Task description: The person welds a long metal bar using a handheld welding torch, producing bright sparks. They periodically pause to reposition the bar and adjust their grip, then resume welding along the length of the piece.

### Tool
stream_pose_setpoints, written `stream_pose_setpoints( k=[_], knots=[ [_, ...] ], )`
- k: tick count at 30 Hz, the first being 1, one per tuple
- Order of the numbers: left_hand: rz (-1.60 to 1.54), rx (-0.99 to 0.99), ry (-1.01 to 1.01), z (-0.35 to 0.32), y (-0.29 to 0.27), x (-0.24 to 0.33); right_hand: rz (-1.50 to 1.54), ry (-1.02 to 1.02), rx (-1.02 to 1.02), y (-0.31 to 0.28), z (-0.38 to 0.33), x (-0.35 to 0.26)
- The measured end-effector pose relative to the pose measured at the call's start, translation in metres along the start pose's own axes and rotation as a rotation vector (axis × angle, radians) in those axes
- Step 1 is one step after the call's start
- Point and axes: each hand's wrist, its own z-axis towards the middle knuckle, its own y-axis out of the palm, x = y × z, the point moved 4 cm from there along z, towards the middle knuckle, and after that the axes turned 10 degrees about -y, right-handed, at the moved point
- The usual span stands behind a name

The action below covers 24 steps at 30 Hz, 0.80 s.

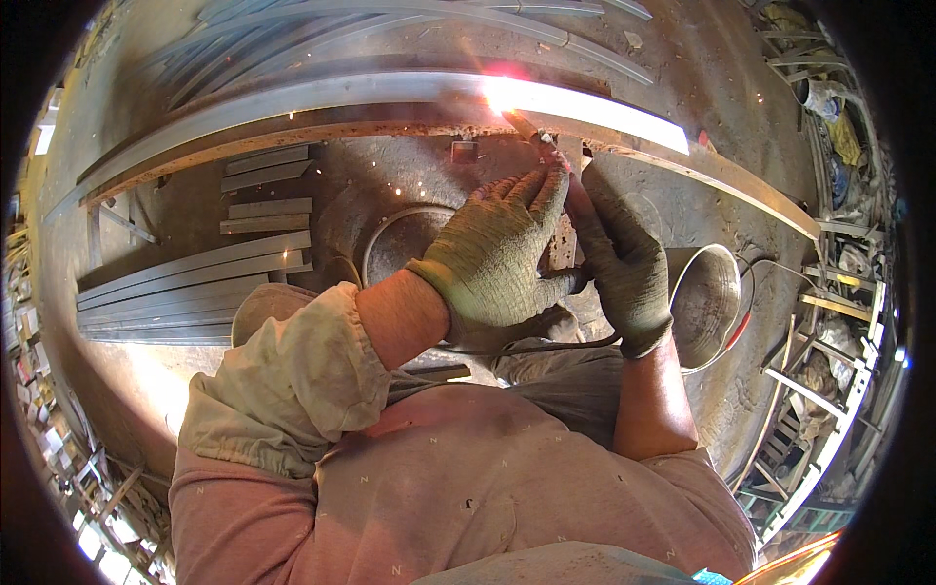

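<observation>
Both of my hands wear worn grey-green work gloves and meet around a welding torch (529,131). My left hand (497,249) is closed near the torch's front, fingers pressed together and pointing away from me. My right hand (629,263) wraps the torch from the right side, and most of the handle is hidden between the gloves. A dark cable (570,345) runs below my hands. At the nozzle's tip a white and pink arc glares on a long metal bar (390,90), washing out the surface there. The bar lies along a rusty beam (390,128).
Cut metal tubes (195,297) lie stacked at the left, and longer bars (409,12) lie at the far side. A metal bucket (707,292) stands right of my right hand. Beyond it is a metal frame (829,390) with clutter. Sparks scatter over the floor.
</observation>
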Motion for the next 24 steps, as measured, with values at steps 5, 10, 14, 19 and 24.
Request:
stream_pose_setpoints(
  k=[5,10,14,19,24],
  knots=[
    [-0.033,-0.002,0.011,-0.001,-0.005,0.003,0.049,-0.159,0.005,0.001,0.002,0.007],
    [-0.063,-0.036,-0.007,-0.001,-0.007,0.004,0.0,-0.197,0.005,0.001,0.004,0.005],
    [0.001,0.023,0.032,-0.002,-0.004,0.003,0.014,-0.242,0.01,0.003,0.004,0.004],
    [0.024,-0.033,-0.03,-0.001,-0.001,0.003,-0.044,-0.03,0.005,0.0,0.002,0.004],
    [0.02,-0.01,0.036,-0.001,-0.002,0.002,-0.08,-0.196,-0.017,-0.003,0.004,0.014]
  ],
)
